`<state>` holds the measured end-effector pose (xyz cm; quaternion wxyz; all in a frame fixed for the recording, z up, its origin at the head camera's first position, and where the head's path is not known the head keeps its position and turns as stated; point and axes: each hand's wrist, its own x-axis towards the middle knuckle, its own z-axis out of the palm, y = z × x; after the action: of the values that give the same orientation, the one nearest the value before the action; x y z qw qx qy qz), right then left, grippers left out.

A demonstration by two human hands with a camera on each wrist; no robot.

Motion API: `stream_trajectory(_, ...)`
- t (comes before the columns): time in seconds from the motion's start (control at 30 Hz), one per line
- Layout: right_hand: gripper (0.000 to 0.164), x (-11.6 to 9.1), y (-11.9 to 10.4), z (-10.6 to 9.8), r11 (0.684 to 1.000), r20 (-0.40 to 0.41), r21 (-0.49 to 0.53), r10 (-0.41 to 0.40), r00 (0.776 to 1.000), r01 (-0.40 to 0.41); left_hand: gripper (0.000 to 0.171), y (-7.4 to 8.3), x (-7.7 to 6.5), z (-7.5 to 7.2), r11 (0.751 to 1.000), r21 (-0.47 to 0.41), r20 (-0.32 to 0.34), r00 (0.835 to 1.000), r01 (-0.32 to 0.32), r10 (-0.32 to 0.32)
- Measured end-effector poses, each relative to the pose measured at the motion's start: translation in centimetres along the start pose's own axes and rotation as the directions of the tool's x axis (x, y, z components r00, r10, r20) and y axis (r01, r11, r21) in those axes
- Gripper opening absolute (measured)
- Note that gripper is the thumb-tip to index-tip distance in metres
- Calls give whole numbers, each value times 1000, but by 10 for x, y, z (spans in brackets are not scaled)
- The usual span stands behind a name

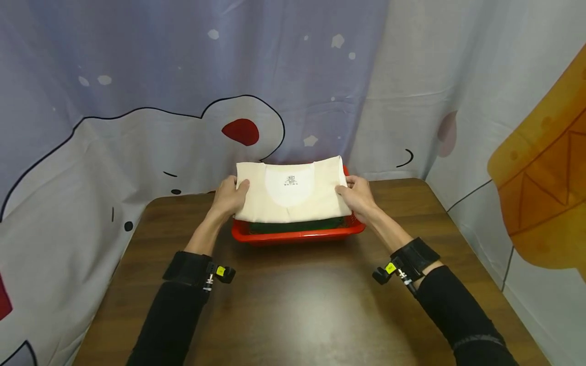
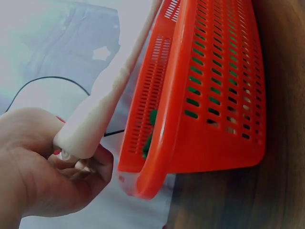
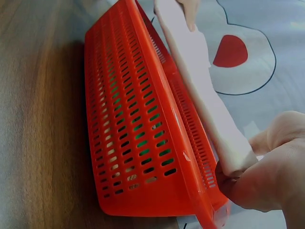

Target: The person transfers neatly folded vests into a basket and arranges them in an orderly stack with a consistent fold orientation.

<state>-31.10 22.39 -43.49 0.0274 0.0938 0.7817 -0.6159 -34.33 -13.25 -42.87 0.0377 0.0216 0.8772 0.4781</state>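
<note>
A folded cream shirt (image 1: 254, 201) with a paler rounded neck panel and a small printed label hangs level over a red plastic basket (image 1: 297, 237). At its left end my left hand (image 1: 228, 197) pinches the fabric, thumb on top and fingers beneath. My right hand (image 1: 360, 198) grips the opposite end the same way. Both wrist views show the shirt's thick folded edge above the basket rim. Inside the basket lies dark green fabric (image 1: 297, 225), mostly hidden under the shirt in the head view.
The basket stands near the back edge of a brown wooden table (image 1: 293, 305). Right behind it hangs a printed curtain (image 1: 320, 76), which continues down both sides. Through the basket's slots, green and pale material shows in the right wrist view.
</note>
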Motion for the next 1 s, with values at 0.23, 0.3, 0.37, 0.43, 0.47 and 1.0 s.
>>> stream_trajectory(0.23,49,8,6,1,996,1,-92,-4,1000,5,39,-3,9,12,997,83,13,1000,-3,2)
stream_trajectory(0.3,48,10,7,2,992,-1,-123,-7,1000,6,37,-3,11,14,993,116,4,1000,-4,3)
stream_trajectory(0.37,46,12,8,3,989,-6,-150,-7,1000,6,36,-3,13,17,986,167,-9,1000,-21,23)
stream_trajectory(0.43,46,12,8,4,983,-12,-182,-10,1000,7,36,-1,13,21,977,212,-18,999,-40,45)
stream_trajectory(0.47,46,12,8,4,979,-16,-204,-14,1000,10,36,1,12,23,971,235,-22,998,-51,57)
stream_trajectory(1.0,27,22,20,19,708,14,-693,-175,985,136,31,-1,8,57,872,479,-86,983,-102,162)
